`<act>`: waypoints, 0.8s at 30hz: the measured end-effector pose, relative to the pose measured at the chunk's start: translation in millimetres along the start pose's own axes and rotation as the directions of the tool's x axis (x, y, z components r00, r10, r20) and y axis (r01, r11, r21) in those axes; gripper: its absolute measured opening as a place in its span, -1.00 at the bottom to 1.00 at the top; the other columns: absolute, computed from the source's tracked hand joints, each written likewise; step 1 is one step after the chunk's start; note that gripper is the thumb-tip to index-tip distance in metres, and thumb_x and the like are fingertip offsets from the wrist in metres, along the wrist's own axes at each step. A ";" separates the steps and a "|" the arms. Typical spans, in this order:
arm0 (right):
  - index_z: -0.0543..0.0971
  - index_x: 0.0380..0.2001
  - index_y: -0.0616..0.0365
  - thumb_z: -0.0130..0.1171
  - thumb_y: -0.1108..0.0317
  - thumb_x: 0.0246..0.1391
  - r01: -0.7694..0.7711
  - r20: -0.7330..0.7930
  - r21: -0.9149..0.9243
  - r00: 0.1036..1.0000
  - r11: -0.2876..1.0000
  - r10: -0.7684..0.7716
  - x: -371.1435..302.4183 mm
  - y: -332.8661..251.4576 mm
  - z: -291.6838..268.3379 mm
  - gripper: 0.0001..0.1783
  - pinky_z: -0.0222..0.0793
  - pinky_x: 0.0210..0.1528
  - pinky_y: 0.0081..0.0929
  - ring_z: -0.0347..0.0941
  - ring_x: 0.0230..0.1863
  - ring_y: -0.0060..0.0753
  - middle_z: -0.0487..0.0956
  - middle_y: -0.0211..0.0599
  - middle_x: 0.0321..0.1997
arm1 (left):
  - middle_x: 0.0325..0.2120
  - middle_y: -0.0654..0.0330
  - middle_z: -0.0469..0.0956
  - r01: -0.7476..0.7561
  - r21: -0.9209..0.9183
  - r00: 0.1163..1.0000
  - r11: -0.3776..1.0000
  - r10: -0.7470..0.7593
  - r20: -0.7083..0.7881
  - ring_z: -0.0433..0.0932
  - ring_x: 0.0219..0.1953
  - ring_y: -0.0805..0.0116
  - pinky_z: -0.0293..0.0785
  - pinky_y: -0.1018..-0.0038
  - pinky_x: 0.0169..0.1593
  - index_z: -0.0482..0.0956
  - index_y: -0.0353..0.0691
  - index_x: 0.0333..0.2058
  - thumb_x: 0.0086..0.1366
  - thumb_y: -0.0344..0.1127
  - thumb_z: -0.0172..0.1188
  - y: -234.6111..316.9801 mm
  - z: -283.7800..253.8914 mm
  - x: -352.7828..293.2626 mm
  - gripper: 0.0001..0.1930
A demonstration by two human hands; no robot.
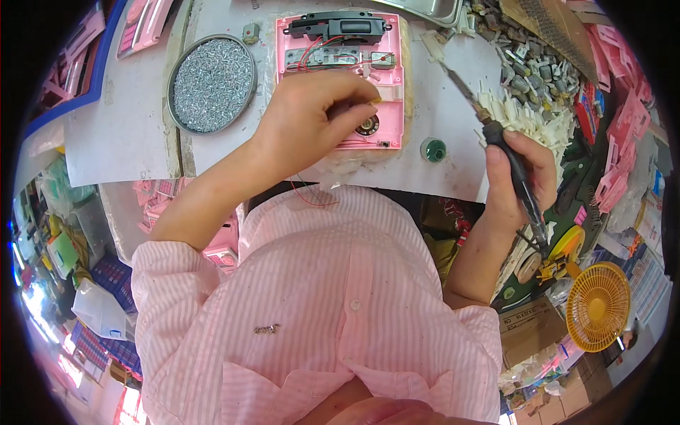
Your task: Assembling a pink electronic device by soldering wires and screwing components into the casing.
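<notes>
A soldering iron (522, 180) with a black handle is held in my right hand (501, 190), its metal tip slanting up and left, close to a small whitish piece (432, 47). My left hand (312, 113) reaches over an open pink plastic housing (398, 64), thumb and fingers pinched together; what lies between them I cannot make out. Inside the housing sit a black plastic part (338, 28), a grey strip with red wires (322, 57) and a small round speaker (367, 125). Part of the interior is hidden under my left hand. Loose thin wires (312, 196) hang below the near edge.
Left of the housing stands a round metal tray (253, 78) full of small screws. To its right is a small pot with green contents (433, 149). Heaps of grey components (524, 71), white plastic pieces (506, 110) and pink parts (627, 134) lie further right, beyond which is a yellow fan (598, 308).
</notes>
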State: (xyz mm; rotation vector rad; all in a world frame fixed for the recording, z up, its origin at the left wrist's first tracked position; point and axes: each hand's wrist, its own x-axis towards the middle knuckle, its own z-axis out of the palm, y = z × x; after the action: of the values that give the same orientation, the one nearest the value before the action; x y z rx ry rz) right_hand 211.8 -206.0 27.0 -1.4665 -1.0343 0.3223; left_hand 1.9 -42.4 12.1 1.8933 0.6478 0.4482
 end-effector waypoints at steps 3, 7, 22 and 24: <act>0.61 -0.19 0.29 0.46 0.54 -0.06 -0.122 0.058 0.124 0.992 0.985 0.115 -4.8 -5.1 -0.6 -0.68 0.33 -0.35 -0.70 0.46 -0.41 -0.67 0.65 -0.31 -0.30 | -0.39 0.13 0.61 0.065 -0.066 0.997 0.996 -0.062 0.048 0.61 -0.36 0.23 0.53 0.51 -0.26 0.61 -0.33 -0.24 0.20 -0.56 0.28 -3.6 -3.2 -0.2 -0.86; 0.62 -0.24 0.29 0.44 0.52 -0.03 -0.193 0.174 0.084 0.969 0.978 0.176 -10.6 -6.5 -9.3 -0.74 0.25 -0.39 -0.75 0.41 -0.45 -0.73 0.65 -0.35 -0.35 | -0.37 0.14 0.56 -0.304 0.138 0.949 0.943 0.287 0.130 0.58 -0.34 0.22 0.51 0.43 -0.25 0.59 -0.30 -0.26 0.22 -0.53 0.24 -15.6 -5.7 4.7 -0.89; 0.65 -0.30 0.27 0.46 0.46 -0.04 -0.195 0.321 -0.001 0.929 0.981 0.185 -20.3 -2.4 0.9 -0.77 0.17 -0.50 -0.75 0.36 -0.54 -0.77 0.64 -0.40 -0.45 | -0.28 0.18 0.46 -0.388 0.436 0.903 0.812 0.239 0.358 0.57 -0.31 0.10 0.51 0.26 -0.27 0.51 -0.23 -0.28 0.23 -0.41 0.21 -7.9 -5.5 16.8 -0.90; 0.65 -0.30 0.26 0.46 0.46 -0.04 -0.194 0.319 0.010 0.930 0.981 0.181 -20.6 -0.5 1.7 -0.77 0.16 -0.51 -0.75 0.35 -0.55 -0.78 0.63 -0.41 -0.46 | -0.26 0.18 0.48 -0.414 0.437 0.890 0.798 0.253 0.380 0.58 -0.30 0.10 0.51 0.24 -0.26 0.52 -0.23 -0.28 0.23 -0.41 0.21 -6.4 -6.9 20.2 -0.90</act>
State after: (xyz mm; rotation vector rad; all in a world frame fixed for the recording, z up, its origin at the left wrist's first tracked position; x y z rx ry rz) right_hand 198.9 -220.2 19.4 -1.5096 -1.1348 0.7330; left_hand 12.3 -22.9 9.2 2.5436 0.2187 0.2017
